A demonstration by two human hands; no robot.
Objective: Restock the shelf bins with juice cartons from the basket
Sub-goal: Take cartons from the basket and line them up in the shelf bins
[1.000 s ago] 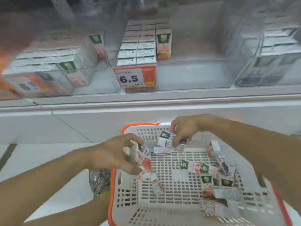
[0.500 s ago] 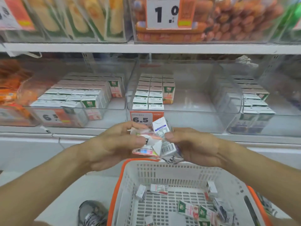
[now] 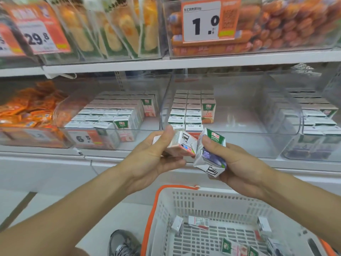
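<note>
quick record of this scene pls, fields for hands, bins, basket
left hand: grips pink carton
right hand: grips purple carton
middle bin: part filled, right side bare
left bin: mostly full
basket: below hands, loose cartons remain

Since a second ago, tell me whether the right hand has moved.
Yes. The right hand, then down inside the basket, now grips a purple carton above the basket's rim, level with the front of the middle shelf bin.
</note>
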